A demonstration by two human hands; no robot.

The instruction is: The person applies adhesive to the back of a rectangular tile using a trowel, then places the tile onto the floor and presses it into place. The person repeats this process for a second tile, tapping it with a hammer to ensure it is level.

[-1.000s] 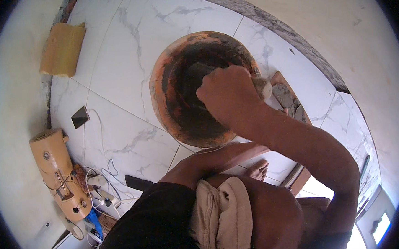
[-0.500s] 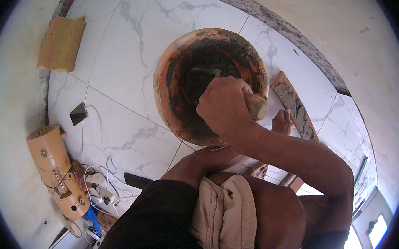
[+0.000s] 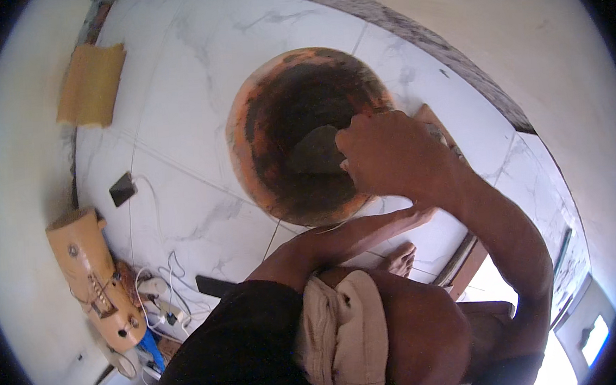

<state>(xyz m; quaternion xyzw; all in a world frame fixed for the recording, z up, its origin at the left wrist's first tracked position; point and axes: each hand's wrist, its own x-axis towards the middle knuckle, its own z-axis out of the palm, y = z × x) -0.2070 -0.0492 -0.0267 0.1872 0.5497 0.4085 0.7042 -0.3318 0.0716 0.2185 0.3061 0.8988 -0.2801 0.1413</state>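
Note:
My right hand (image 3: 397, 152) is closed around the handle of a trowel, hidden in my grip. Its grey trowel blade (image 3: 316, 149) is over the dark inside of a round orange-brown basin (image 3: 241, 136) with a crusted rim. My left forearm (image 3: 367, 235) reaches across to the right beneath my right arm, which hides the left hand and its fingers. Past my right hand shows the end of a narrow wooden board (image 3: 430, 120) with grey mortar on it, the rest covered.
White marbled tiles (image 3: 185, 150) cover the floor. To the left are a phone (image 3: 122, 190) on a cable, a tan cylindrical device (image 3: 87, 269), tangled cords with plugs (image 3: 167, 307), and a yellowish block (image 3: 93, 85) by the wall. A dark flat object (image 3: 213, 285) lies by my left sleeve.
My right hand has moved right, from above the basin to its right rim, and the trowel blade now shows more broadly. My left hand, visible earlier beside the board, is now covered.

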